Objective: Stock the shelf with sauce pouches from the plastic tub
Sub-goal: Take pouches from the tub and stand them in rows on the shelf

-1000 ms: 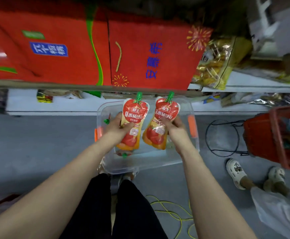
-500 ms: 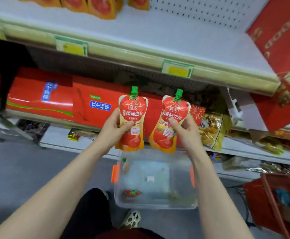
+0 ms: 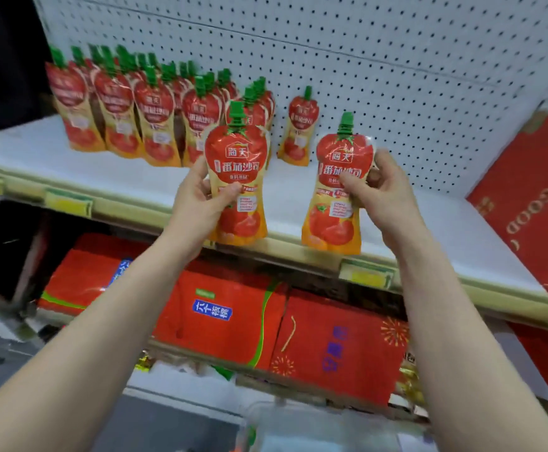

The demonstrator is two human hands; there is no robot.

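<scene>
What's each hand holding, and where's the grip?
Left hand holds a tomato sauce pouch by its left edge at mid-height, thumb on the front. Right hand holds a second pouch by its upper right edge, thumb across the front.

A: How many views?
B: One, head-worn, wide-angle. Nothing shared.
A: Facing?
B: Forward, slightly down onto the shelf [image 3: 468, 230], pegboard [image 3: 396, 60] behind it. Lines bow at the edges.
A: How near?
B: Close. Left hand [image 3: 197, 203] and right hand [image 3: 386, 194] sit mid-frame; plastic tub [image 3: 315, 415] clips the bottom edge.
</scene>
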